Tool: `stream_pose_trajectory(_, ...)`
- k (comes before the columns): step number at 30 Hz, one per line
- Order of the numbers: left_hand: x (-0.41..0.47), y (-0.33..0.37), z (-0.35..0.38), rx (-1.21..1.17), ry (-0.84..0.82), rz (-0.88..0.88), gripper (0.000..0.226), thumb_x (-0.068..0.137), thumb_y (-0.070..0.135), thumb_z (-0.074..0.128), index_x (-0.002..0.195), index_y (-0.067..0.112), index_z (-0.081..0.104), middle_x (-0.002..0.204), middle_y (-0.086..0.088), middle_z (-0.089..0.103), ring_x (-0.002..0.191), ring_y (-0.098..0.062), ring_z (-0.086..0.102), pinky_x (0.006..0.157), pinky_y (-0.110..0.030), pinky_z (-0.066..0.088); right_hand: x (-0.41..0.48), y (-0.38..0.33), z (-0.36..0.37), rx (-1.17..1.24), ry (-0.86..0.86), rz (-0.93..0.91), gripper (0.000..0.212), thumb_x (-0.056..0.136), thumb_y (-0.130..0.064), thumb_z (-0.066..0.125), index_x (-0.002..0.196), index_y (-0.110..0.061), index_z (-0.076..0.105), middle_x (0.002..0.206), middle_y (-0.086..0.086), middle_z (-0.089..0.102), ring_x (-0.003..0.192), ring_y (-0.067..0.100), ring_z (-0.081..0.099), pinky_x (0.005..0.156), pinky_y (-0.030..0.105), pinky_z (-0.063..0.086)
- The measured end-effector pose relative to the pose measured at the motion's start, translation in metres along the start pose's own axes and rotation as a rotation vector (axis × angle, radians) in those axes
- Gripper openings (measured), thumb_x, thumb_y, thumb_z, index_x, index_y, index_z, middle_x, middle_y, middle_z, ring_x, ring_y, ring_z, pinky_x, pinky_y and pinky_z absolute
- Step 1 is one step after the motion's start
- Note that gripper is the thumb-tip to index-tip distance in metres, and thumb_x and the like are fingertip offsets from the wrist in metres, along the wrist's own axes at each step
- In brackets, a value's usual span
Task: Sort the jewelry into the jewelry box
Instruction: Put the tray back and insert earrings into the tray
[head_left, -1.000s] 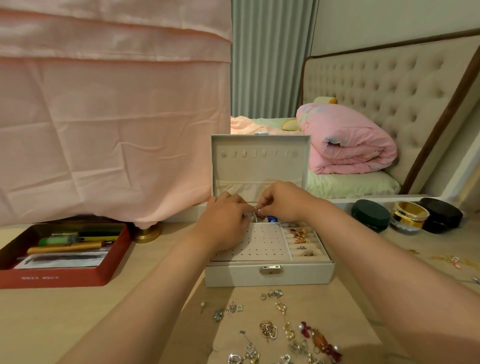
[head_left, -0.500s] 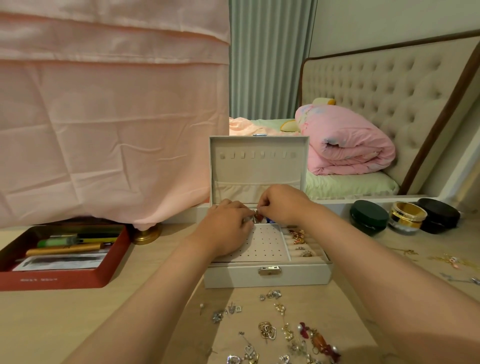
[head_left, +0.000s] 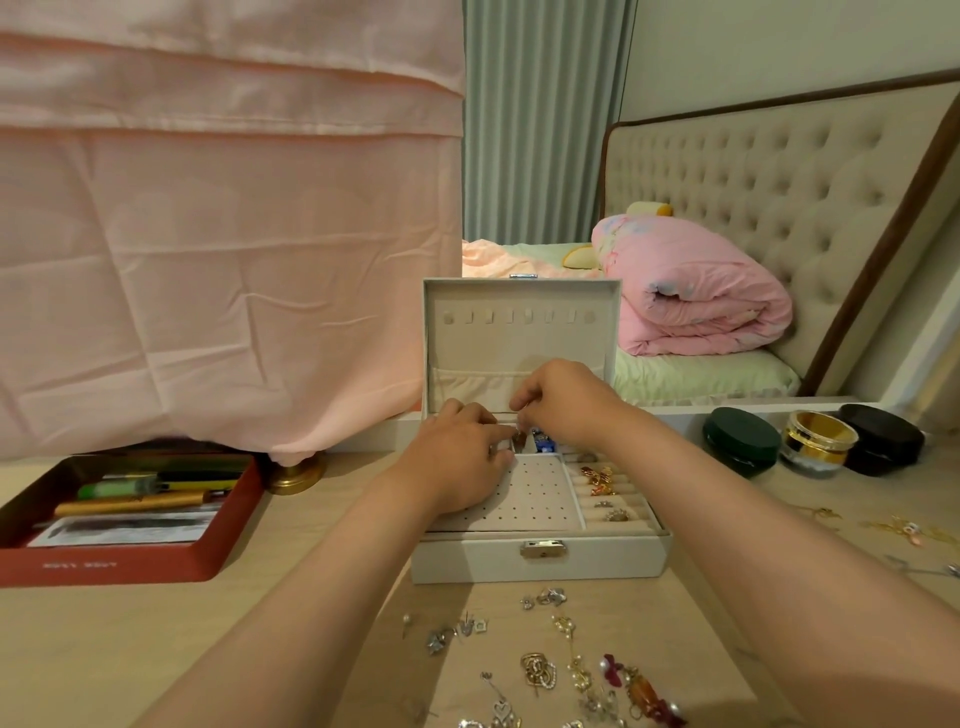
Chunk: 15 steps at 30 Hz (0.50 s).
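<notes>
Both pinching one tiny piece (head_left: 517, 432), left hand (head_left: 460, 460), right hand (head_left: 561, 402), over jewelry box (head_left: 467, 561) on wooden tabletop (head_left: 130, 649), bed (head_left: 701, 375) behind

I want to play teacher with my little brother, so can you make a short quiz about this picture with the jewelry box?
1. True or false: the jewelry box has its lid shut.
2. Which side of the box is the red tray on? A) left B) right C) on the bed
3. How many round pots stand to the right of the box?
Key: 1 false; 2 A; 3 three.
</notes>
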<state>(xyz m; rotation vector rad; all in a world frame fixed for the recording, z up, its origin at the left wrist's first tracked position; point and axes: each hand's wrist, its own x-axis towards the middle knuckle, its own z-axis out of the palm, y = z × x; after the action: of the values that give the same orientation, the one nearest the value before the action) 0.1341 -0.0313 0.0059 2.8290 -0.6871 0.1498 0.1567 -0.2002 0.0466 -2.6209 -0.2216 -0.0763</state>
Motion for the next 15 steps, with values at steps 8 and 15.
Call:
stream_pose_trajectory(8,-0.013,0.004,-0.007,-0.105,0.103,0.007,0.037,0.101,0.04,0.044,0.137,0.034,0.055,0.131,0.005,0.052,0.124,-0.018,0.038,0.105,-0.034,0.034,-0.023,0.011,-0.011,0.223,0.054,-0.044,0.021,0.093,-0.012,0.068,0.111,-0.02,0.075,0.098,-0.01,0.07,0.082,-0.001,0.06,0.072,0.014,0.043)
stream_pose_trajectory(15,-0.067,0.046,-0.017,-0.278,0.246,0.095,0.01,0.094,0.033,0.056,0.1,0.036,0.063,0.094,0.018,0.056,0.086,0.0,0.05,0.073,-0.026,0.042,-0.117,0.0,-0.042,0.154,-0.198,-0.065,0.009,0.088,-0.022,0.076,0.088,-0.031,0.077,0.08,-0.014,0.069,0.065,-0.004,0.062,0.062,0.015,0.047)
